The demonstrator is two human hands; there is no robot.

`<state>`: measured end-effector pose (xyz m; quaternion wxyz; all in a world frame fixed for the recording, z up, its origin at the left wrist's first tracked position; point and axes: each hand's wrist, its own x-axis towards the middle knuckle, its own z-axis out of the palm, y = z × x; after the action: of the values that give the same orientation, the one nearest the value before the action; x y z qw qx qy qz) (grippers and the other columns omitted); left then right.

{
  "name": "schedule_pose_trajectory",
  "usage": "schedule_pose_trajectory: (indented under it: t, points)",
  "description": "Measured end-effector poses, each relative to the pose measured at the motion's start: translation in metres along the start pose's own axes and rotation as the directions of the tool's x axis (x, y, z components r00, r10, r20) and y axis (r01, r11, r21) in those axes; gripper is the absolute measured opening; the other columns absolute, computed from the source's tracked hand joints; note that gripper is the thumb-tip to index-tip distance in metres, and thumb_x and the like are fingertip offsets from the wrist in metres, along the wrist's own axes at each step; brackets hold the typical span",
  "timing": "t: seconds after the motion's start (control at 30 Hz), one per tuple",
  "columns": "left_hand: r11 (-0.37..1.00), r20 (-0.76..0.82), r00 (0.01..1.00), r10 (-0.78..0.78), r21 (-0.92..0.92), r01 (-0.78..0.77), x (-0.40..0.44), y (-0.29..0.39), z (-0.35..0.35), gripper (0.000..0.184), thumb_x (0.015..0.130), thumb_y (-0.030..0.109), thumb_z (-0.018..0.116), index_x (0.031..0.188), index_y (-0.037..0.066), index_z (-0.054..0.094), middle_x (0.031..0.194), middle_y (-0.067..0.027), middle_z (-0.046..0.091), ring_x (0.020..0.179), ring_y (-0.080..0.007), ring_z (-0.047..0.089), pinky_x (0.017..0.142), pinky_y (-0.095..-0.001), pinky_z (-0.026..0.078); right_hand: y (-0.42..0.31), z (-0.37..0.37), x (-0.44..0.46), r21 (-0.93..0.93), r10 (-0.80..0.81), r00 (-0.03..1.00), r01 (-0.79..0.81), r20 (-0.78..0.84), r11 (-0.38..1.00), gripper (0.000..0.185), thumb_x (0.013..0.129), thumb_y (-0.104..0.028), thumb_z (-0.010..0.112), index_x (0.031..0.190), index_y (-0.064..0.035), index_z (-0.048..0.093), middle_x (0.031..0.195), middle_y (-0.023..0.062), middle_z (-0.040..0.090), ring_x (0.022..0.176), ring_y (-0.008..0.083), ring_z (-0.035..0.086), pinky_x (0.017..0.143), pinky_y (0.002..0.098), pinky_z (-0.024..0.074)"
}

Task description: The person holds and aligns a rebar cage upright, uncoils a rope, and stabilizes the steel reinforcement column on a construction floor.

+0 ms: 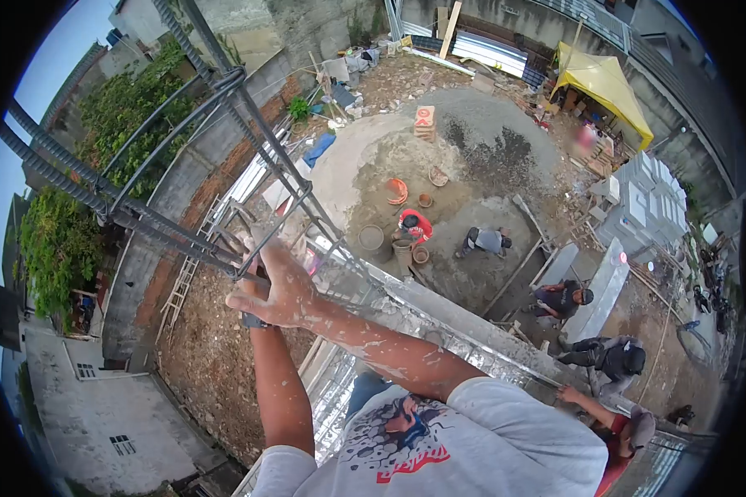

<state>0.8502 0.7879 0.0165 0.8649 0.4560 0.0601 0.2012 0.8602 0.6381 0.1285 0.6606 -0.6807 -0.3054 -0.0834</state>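
Note:
My right hand [286, 290], spattered with grey cement, reaches across my left wrist beside the lower end of a rebar cage [174, 230]. Its thumb points out to the left and its fingers extend upward near a tie loop, apart from the thumb; nothing is visibly held. My left hand [259, 269] is mostly hidden behind the right hand and the bars, so its grip cannot be made out. A dark band [253, 320] circles my left wrist. The cage's ridged bars and bent wire ties run from the upper left toward the centre.
A long concrete ledge [464, 319] runs diagonally below the cage. Far below are several workers, buckets, a cement mound [406, 157], stacked grey blocks [646, 199] and a yellow canopy [605, 83]. A person in red [617, 447] is near the lower right, one hand at the ledge.

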Motion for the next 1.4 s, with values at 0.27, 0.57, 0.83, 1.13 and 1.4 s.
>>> schedule_pose_trajectory:
  t: [0.27, 0.57, 0.83, 1.13, 1.4]
  points:
    - [0.951, 0.501, 0.831, -0.244, -0.044, 0.305, 0.036, 0.06, -0.011, 0.056, 0.095, 0.049, 0.034, 0.121, 0.001, 0.046, 0.12, -0.0123, 0.053, 0.114, -0.0255, 0.049, 0.1, -0.0412, 0.035, 0.015, 0.036, -0.011, 0.019, 0.075, 0.965, -0.072, -0.25, 0.997, 0.061, 0.087, -0.021, 0.057, 0.14, -0.003, 0.032, 0.13, 0.024, 0.048, 0.119, 0.0369, 0.049, 0.099, 0.0404, 0.0396]
    - [0.485, 0.626, 0.768, 0.135, 0.634, -0.602, 0.067, -0.043, -0.043, 0.063, 0.096, 0.047, 0.039, 0.143, 0.008, 0.022, 0.134, -0.015, 0.042, 0.119, -0.0279, 0.046, 0.101, -0.0398, 0.039, 0.02, 0.064, -0.015, 0.192, 0.269, 0.865, -0.205, -0.423, 0.96, 0.059, 0.087, -0.041, 0.058, 0.135, -0.0086, 0.044, 0.132, 0.0178, 0.05, 0.12, 0.0345, 0.049, 0.101, 0.038, 0.037]
    - [0.943, 0.589, 0.744, -0.315, 0.286, 0.173, 0.069, -0.059, -0.021, 0.057, 0.097, 0.038, 0.041, 0.142, 0.007, 0.024, 0.13, -0.0137, 0.045, 0.112, -0.0257, 0.05, 0.096, -0.0376, 0.043, -0.002, 0.055, -0.013, 0.28, 0.344, 0.835, -0.239, -0.43, 0.93, 0.05, 0.084, -0.045, 0.062, 0.118, -0.008, 0.057, 0.102, 0.0116, 0.062, 0.08, 0.0216, 0.058, 0.073, 0.0333, 0.046]
    - [0.897, 0.56, 0.715, -0.418, 0.377, 0.23, 0.051, -0.071, -0.041, 0.051, 0.1, 0.035, 0.037, 0.141, 0.008, 0.025, 0.13, -0.012, 0.045, 0.113, -0.0246, 0.05, 0.096, -0.0367, 0.043, -0.012, 0.059, -0.014, 0.305, 0.327, 0.828, -0.2, -0.455, 0.931, 0.045, 0.083, -0.046, 0.065, 0.102, -0.0055, 0.063, 0.077, 0.0039, 0.063, 0.052, 0.0112, 0.055, 0.051, 0.0285, 0.0445]
    - [0.935, 0.465, 0.836, -0.29, 0.324, 0.144, 0.026, -0.035, -0.003, 0.056, 0.099, 0.047, 0.031, 0.139, 0.007, 0.03, 0.131, -0.0125, 0.045, 0.115, -0.0262, 0.049, 0.099, -0.0378, 0.04, 0.007, 0.048, -0.018, 0.188, 0.199, 0.939, -0.149, -0.28, 0.971, 0.084, 0.079, -0.063, 0.06, 0.126, 0.0045, 0.044, 0.103, 0.0146, 0.06, 0.09, 0.0178, 0.059, 0.082, 0.0312, 0.0446]
